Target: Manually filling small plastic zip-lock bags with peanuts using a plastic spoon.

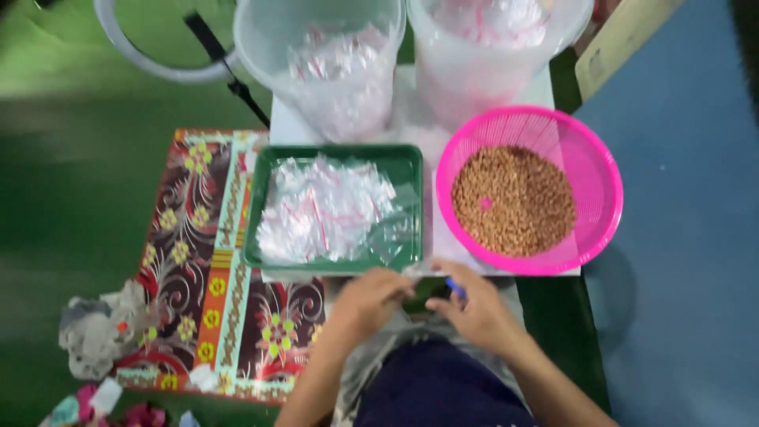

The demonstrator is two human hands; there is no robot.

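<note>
Hands meet low in the middle, close to the person's lap. The left hand (371,299) has its grip curled shut on the edge of a small clear bag (423,286), and the right hand (477,310) pinches the other side of the same bag. A bit of something blue (453,288) pokes out by the right fingers; what it is cannot be told.

Just past both hands sits a green tray (411,162) full of small clear bags with red stripes (322,209). The tray almost touches the left knuckles. Past the right hand, a little to its outer side, is a pink basket (589,150) holding brown grains (512,199). Both sit on a white desk (541,91).

Farther away behind the tray stand two big clear tubs (320,55) stuffed with more little bags. Out beyond the left hand lies a flowery mat (205,261) on the green floor, and at its far edge is a crumpled grey cloth (99,328).
</note>
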